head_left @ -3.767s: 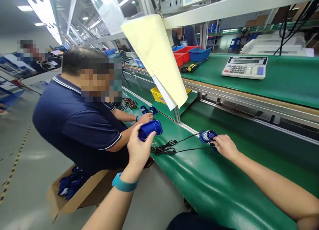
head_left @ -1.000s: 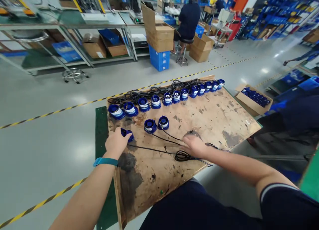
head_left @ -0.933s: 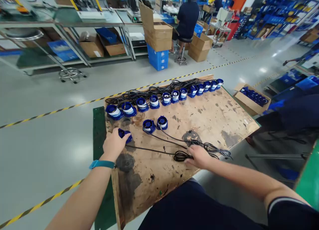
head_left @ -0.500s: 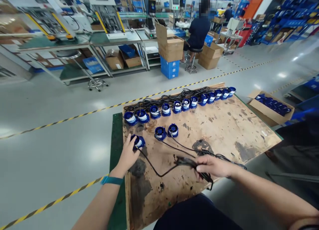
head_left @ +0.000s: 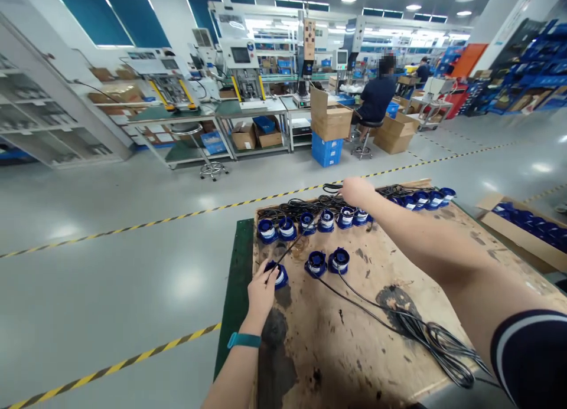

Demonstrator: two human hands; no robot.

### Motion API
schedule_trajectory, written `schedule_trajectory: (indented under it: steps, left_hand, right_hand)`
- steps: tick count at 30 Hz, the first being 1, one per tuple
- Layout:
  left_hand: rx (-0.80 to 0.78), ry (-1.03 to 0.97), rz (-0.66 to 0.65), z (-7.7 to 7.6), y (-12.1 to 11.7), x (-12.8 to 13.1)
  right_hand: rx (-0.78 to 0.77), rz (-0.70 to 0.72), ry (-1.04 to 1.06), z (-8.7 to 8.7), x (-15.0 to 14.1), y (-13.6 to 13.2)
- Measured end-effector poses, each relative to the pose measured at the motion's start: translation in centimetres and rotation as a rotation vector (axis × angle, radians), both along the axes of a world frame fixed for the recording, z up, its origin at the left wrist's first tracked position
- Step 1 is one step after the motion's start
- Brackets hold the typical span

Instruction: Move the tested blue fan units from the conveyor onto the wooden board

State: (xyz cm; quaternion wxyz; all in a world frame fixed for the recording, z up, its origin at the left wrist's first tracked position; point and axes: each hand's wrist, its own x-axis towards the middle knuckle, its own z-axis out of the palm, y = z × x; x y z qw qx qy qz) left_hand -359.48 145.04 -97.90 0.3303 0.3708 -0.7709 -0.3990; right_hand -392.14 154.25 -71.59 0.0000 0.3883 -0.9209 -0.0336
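My left hand (head_left: 261, 290) grips a small blue round part (head_left: 279, 275) that rests on the stained wooden board (head_left: 354, 344). A black cable (head_left: 297, 242) runs taut from that part up to my right hand (head_left: 357, 192), which is closed on the cable's bundle above the far row of blue parts (head_left: 328, 220). Two more blue parts (head_left: 328, 261) sit side by side just right of my left hand, and their cables lie coiled at the board's near right (head_left: 436, 341).
The board lies on a green mat (head_left: 233, 285) over a grey floor with yellow-black tape lines. A cardboard box of blue parts (head_left: 527, 235) stands to the right. Benches, machines, cartons and a seated person (head_left: 376, 96) are at the back.
My right hand has lifted the cable bundle from the board's near edge and carried it out over the far row. My left hand stays on the blue part. The view has tilted up.
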Motion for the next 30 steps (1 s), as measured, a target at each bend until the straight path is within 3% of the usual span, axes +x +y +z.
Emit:
schedule_trajectory:
  steps: [3,7,10,13,16,18,22,25,30]
  left_hand:
    - [-0.061,0.028,0.060,0.2,0.6,-0.6]
    - [-0.142,0.005,0.207,0.3,1.4,-1.4]
    - [-0.132,-0.082,0.259,0.0,1.5,-1.8]
    - [-0.204,-0.098,0.200,-0.4,1.4,-2.0]
    - [-0.243,-0.075,0.187,-0.9,1.4,-2.4]
    - [-0.242,-0.098,0.209,-0.9,1.6,-2.5]
    - [-0.279,-0.195,0.191,-0.9,1.6,-2.1]
    - [-0.360,-0.240,0.135,-1.2,0.9,-1.5]
    - [-0.454,-0.272,0.018,-1.8,-1.0,-0.8]
  right_hand:
    - [0.027,0.304,-0.008,-2.4,3.1,-2.0]
    - [0.175,0.769,-0.235,-6.6,7.6,-4.1]
    - [0.173,0.906,-0.358,-8.1,9.7,-4.2]
    - [0.013,0.997,-0.547,-7.7,10.2,-2.5]
    - [-0.115,1.008,-0.712,-7.4,9.5,-1.6]
    - [-0.111,0.977,-0.729,-8.4,9.2,-2.5]
    - [0.088,0.845,-0.588,-13.0,9.8,-6.3]
    - [0.132,0.716,-0.478,-16.3,11.1,-8.1]
    - [0.094,0.661,-0.388,-19.0,13.2,-8.0]
